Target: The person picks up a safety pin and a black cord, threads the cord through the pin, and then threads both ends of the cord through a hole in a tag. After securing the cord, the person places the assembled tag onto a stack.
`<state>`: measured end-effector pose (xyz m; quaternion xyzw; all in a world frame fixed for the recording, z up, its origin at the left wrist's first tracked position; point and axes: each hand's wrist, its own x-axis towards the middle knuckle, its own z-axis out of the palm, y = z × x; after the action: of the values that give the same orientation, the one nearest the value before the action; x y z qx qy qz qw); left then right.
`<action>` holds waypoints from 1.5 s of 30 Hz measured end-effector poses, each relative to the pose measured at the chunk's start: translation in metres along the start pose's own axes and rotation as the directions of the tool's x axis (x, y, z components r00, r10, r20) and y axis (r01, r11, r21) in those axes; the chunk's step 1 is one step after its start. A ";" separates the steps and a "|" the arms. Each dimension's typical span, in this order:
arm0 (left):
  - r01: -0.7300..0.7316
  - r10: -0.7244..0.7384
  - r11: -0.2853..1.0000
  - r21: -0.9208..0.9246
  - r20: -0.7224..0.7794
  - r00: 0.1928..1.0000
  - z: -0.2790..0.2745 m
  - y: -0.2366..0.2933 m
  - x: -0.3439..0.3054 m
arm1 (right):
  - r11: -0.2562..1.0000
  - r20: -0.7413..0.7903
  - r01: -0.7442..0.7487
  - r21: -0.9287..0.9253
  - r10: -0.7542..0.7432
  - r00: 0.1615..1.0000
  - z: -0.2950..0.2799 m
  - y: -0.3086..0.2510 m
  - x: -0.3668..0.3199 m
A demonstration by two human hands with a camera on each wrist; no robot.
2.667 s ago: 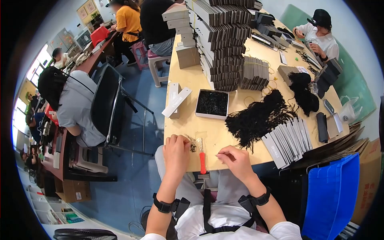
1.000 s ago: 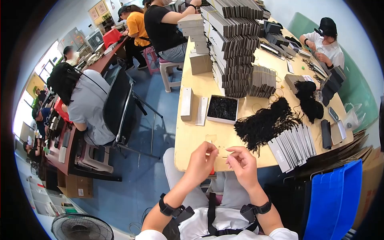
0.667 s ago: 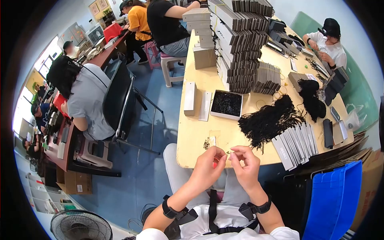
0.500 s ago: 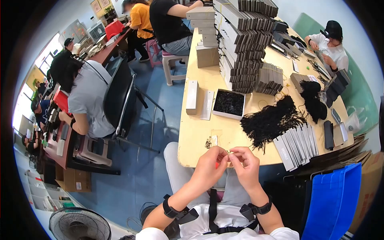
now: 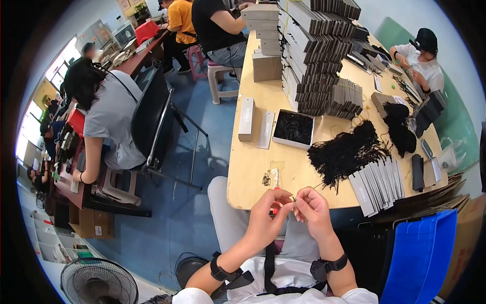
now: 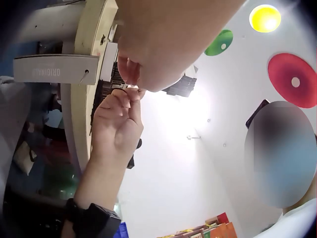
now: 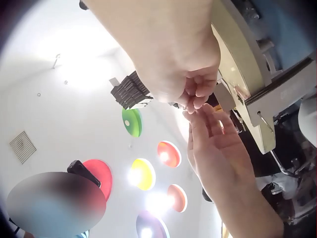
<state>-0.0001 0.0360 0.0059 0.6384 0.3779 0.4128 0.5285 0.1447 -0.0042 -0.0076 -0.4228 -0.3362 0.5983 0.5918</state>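
Note:
In the head view both hands meet just over the table's near edge. My left hand (image 5: 266, 218) and right hand (image 5: 315, 213) pinch a tiny brass-coloured piece (image 5: 293, 199) between their fingertips; its exact kind I cannot tell. Behind the left fingers shows part of a red-handled tool (image 5: 276, 207), its shaft pointing away over the table. Several small metal pieces (image 5: 266, 178) lie left of that shaft. In the left wrist view the right hand (image 6: 116, 126) has its thumb and fingers together. The left fingers (image 7: 205, 124) meet the right fingertips in the right wrist view.
Farther back on the table (image 5: 243, 175) stand a white box (image 5: 293, 127) of small black pieces, a long box (image 5: 246, 119) and a printed strip (image 5: 266, 129). Black cords (image 5: 347, 152) and fanned grey tags (image 5: 377, 185) lie right, below tall stacks (image 5: 316, 61). A blue bin (image 5: 420, 258) stands right.
My hands have come together from apart, now meeting at the small brass-coloured piece. The red-handled tool is now partly covered. The printed strip lay across the long box; now it lies beside it.

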 end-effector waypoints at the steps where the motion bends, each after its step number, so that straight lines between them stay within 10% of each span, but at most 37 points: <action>1: 0.005 -0.003 0.998 -0.068 0.032 0.999 0.000 0.001 0.000 | 1.000 0.018 -0.011 0.029 0.011 1.000 0.000 0.001 0.000; 5: 0.152 -0.141 0.919 -0.364 0.058 0.988 0.003 -0.007 -0.006 | 0.998 0.015 -0.025 0.056 0.025 1.000 0.001 0.005 -0.001; 20: -0.180 0.152 0.951 -0.250 -0.125 0.980 0.007 -0.015 -0.021 | 0.981 -0.001 0.021 0.192 -0.021 1.000 0.015 0.002 -0.011; 24: -0.104 0.023 0.910 -0.402 -0.201 0.979 0.013 -0.009 -0.027 | 0.920 0.061 -0.036 0.391 0.013 0.998 0.017 0.000 -0.013; 37: -0.119 0.088 0.989 -0.089 -0.293 0.952 0.010 -0.005 -0.027 | 0.977 -0.006 -0.133 0.169 0.136 0.991 0.019 -0.008 -0.017; 42: -0.198 0.282 0.945 0.260 -0.345 0.895 -0.022 -0.013 -0.019 | 0.890 0.055 0.148 0.431 -0.189 0.980 -0.040 -0.028 -0.021; 45: -0.254 0.402 0.839 0.481 -0.233 0.885 -0.035 -0.019 -0.019 | 0.947 0.096 0.148 0.285 -0.182 0.979 -0.064 -0.056 -0.016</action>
<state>-0.0405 0.0345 -0.0119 0.7192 0.4258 0.5021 0.2222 0.2254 -0.0222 0.0181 -0.2692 -0.3187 0.6122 0.6717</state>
